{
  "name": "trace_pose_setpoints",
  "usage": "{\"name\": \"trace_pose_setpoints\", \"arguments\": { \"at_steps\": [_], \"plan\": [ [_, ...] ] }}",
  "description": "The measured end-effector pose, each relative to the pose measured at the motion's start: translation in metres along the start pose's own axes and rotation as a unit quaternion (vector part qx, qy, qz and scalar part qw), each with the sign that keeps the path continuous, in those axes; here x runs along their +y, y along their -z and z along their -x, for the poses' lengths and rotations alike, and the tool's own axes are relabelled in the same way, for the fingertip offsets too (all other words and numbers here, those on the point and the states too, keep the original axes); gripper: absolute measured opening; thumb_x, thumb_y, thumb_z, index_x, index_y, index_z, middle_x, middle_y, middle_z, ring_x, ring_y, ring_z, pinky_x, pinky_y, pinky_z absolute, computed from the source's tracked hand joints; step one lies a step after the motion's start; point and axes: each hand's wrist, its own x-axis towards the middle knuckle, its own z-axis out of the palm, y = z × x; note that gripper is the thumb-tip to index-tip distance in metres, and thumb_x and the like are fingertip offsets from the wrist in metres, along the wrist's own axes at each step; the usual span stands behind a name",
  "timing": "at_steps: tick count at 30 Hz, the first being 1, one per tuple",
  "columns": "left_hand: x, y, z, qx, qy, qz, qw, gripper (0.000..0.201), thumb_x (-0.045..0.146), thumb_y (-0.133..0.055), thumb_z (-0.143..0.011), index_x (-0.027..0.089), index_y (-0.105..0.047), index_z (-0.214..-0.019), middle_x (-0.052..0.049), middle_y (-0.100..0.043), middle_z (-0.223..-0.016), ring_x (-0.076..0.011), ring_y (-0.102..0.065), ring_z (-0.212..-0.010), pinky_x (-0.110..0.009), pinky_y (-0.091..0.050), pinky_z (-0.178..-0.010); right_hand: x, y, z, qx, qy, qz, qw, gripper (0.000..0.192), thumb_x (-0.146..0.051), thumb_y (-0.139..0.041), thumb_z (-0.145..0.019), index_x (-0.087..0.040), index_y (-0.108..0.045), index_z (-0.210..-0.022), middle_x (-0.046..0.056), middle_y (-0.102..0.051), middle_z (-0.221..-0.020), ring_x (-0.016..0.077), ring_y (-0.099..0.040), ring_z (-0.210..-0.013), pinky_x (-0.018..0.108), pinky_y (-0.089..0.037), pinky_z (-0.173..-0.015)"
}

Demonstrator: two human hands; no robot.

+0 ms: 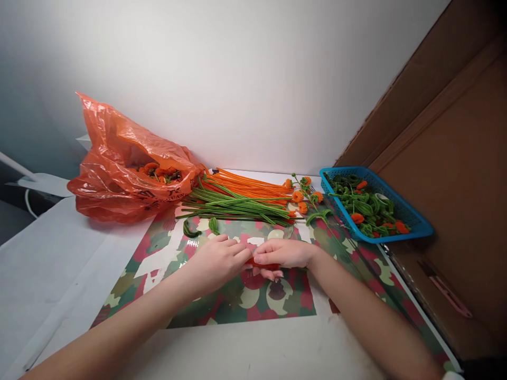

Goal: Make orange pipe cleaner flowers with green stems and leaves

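My left hand (219,261) and my right hand (283,254) meet over the patterned mat (253,301), fingertips pinched together on a small orange pipe cleaner piece (259,262) that is mostly hidden between them. Just beyond my hands lie two short green curled pieces (191,230). Further back lies a bundle of orange pipe cleaners (247,187) on top of green pipe cleaners (233,207), with a few finished orange flowers on green stems (303,200) at their right end.
An orange plastic bag (122,169) holding more orange flowers sits at the back left. A blue basket (412,224) of green and orange pieces stands at the right. Brown cardboard (455,174) walls off the right side, with a pink tool (447,290) lying on it.
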Motion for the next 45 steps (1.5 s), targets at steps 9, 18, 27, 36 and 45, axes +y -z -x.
{"name": "trace_pose_setpoints", "arguments": {
  "at_steps": [9, 18, 27, 36, 45],
  "plan": [
    [-0.007, 0.008, 0.001, -0.037, 0.037, 0.123, 0.991, 0.035, 0.030, -0.033, -0.100, 0.018, -0.054, -0.075, 0.000, -0.061, -0.065, -0.0141, -0.053, -0.056, -0.028, -0.031, -0.058, -0.016, -0.009, 0.008, 0.050, 0.006, 0.071, 0.996, 0.028, -0.036, -0.048, -0.094, -0.014, -0.055, -0.079, -0.008, -0.044, -0.052, 0.0054, -0.040, -0.045, 0.018, -0.031, -0.044],
    [-0.009, 0.013, 0.000, -0.118, 0.187, 0.315, 0.923, 0.036, 0.033, -0.038, -0.098, 0.018, -0.058, -0.073, 0.002, -0.054, -0.058, -0.0111, -0.043, -0.051, -0.024, -0.027, -0.051, -0.027, -0.031, 0.010, 0.233, 0.041, 0.360, 0.902, 0.027, -0.027, -0.048, -0.093, -0.016, -0.055, -0.069, -0.003, -0.054, -0.059, 0.0081, -0.043, -0.054, 0.022, -0.029, -0.053],
    [-0.012, 0.010, 0.000, -0.129, 0.237, 0.405, 0.873, 0.038, 0.038, -0.037, -0.097, 0.017, -0.060, -0.076, 0.003, -0.048, -0.059, -0.0105, -0.038, -0.054, -0.023, -0.027, -0.051, -0.020, -0.039, 0.005, 0.310, 0.018, 0.540, 0.783, 0.030, -0.033, -0.046, -0.096, -0.017, -0.059, -0.075, 0.001, -0.058, -0.066, 0.0107, -0.039, -0.057, 0.026, -0.022, -0.057],
    [-0.014, 0.013, 0.001, -0.134, 0.243, 0.419, 0.865, 0.040, 0.040, -0.035, -0.097, 0.017, -0.061, -0.078, 0.004, -0.042, -0.059, -0.0107, -0.034, -0.054, -0.023, -0.027, -0.051, -0.018, -0.042, -0.001, 0.301, -0.010, 0.618, 0.726, 0.036, -0.040, -0.037, -0.100, -0.016, -0.059, -0.085, 0.005, -0.065, -0.074, 0.0138, -0.049, -0.059, 0.029, -0.018, -0.057],
    [-0.007, 0.008, 0.001, -0.104, 0.187, 0.228, 0.950, 0.035, 0.034, -0.033, -0.098, 0.019, -0.057, -0.077, 0.001, -0.058, -0.061, -0.0130, -0.049, -0.052, -0.025, -0.027, -0.051, -0.029, -0.037, 0.014, 0.265, -0.001, 0.442, 0.857, 0.029, -0.032, -0.038, -0.098, -0.018, -0.052, -0.077, -0.001, -0.055, -0.067, 0.0108, -0.042, -0.058, 0.024, -0.025, -0.054]
  ]
}}
